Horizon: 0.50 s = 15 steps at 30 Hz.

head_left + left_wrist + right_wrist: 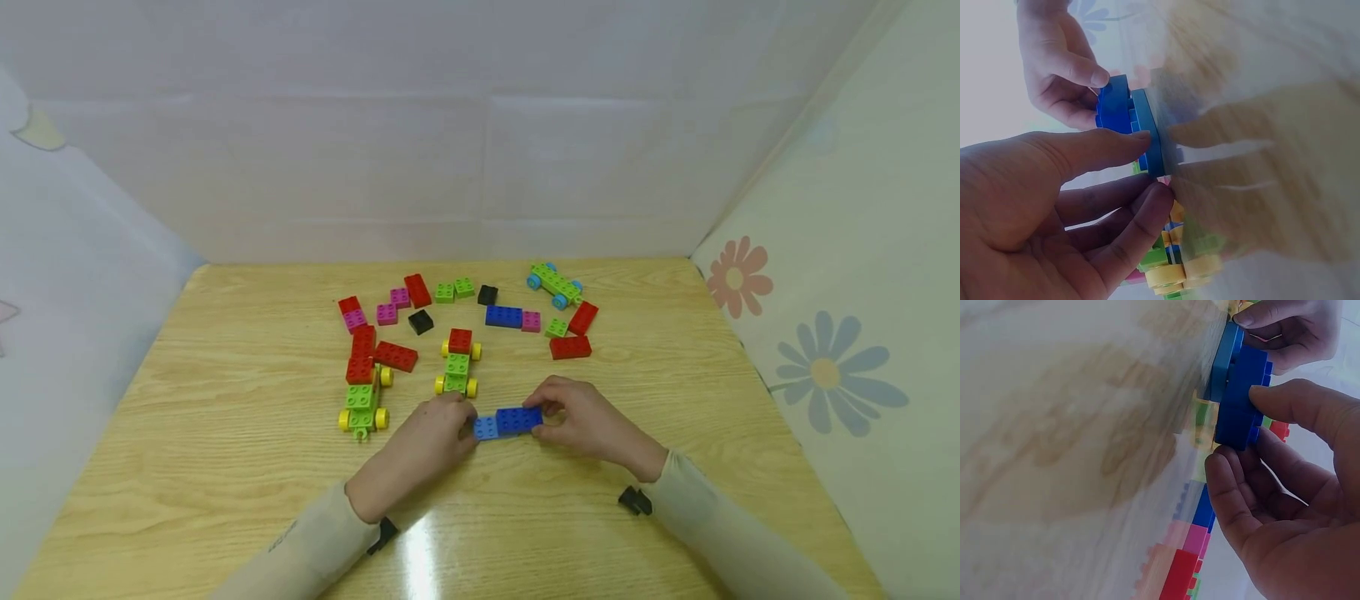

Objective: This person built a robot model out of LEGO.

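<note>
A dark blue building brick (pixel 519 420) sits on top of a lighter blue flat brick (pixel 485 428), offset so that studs of the lighter one show at its left. My left hand (pixel 431 437) pinches the lighter brick's left end, the thumb along its side in the left wrist view. With thumb and fingers, my right hand (pixel 585 421) grips the right end of the dark blue brick (pixel 1241 400). Just beyond the left hand stands a wheeled car (pixel 457 367) of green and red bricks with yellow wheels.
At left, a second yellow-wheeled car (pixel 362 404) touches red bricks (pixel 363 340). Behind lie loose red, pink, green and black bricks, a blue brick (pixel 503 316) beside a pink one (pixel 531 321), and a green blue-wheeled base (pixel 555 283). Red bricks (pixel 570 347) lie at right.
</note>
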{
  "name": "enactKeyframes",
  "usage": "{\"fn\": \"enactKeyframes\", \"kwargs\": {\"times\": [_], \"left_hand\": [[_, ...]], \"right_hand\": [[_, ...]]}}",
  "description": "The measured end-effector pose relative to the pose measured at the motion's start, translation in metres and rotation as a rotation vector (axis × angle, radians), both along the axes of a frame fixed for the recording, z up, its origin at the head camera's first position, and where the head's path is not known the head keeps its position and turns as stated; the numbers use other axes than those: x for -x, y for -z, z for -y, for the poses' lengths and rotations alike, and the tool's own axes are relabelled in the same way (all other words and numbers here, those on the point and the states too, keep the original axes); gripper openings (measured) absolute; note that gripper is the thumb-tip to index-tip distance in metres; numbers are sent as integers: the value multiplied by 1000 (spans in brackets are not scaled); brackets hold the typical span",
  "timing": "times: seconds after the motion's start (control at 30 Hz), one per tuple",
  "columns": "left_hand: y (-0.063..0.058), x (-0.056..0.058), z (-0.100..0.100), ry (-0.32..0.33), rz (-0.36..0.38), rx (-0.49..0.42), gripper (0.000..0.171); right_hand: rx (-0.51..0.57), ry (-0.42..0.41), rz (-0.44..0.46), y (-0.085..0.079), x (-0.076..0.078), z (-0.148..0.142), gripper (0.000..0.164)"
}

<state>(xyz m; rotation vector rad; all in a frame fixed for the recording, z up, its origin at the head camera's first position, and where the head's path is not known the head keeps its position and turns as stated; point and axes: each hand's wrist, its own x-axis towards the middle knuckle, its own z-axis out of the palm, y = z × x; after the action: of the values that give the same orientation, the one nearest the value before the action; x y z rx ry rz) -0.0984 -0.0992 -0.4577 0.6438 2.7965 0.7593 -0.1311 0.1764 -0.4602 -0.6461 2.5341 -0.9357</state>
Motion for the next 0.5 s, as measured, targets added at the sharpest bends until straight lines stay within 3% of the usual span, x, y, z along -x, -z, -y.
{"fn": "enactKeyframes", "kwargs": {"times": [0.27, 0.5], "left_hand": [[2, 1, 0, 2, -5, 5, 7], [2, 1, 1, 6, -8, 3, 8]], "right_hand": [[-15, -46, -52, -1, 2, 0, 28], [-26, -41, -47, -1, 1, 1, 29]]}}
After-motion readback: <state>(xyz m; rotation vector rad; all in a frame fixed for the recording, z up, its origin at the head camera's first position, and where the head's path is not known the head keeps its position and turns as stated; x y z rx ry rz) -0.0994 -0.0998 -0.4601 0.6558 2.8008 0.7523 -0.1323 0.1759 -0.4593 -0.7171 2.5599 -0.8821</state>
